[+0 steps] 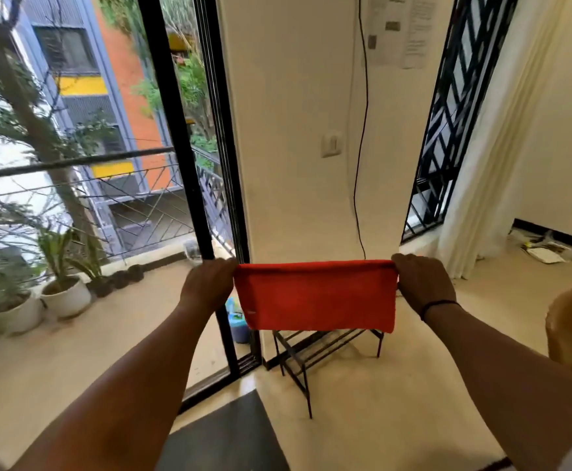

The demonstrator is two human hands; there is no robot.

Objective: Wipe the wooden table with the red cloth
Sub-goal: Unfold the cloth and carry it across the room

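A black metal rack (315, 351) is seen on the pale floor (380, 419) against the cream wall (295, 130), a light switch (331, 144) being set into that wall and a black cable (363, 130) run down it. Printed papers (403, 28) are fixed high on the wall. To the left, a black-framed sliding glass door (179, 137) is shown, with a balcony railing (74, 164) beyond. Two white plant pots (63, 297) are placed on the balcony floor at the far left. A blue container (238, 326) is found just beside the door frame. At the right, a black window grille (454, 107) and a white curtain (488, 158) are visible, with scattered clutter (546, 248) left on the floor beyond.
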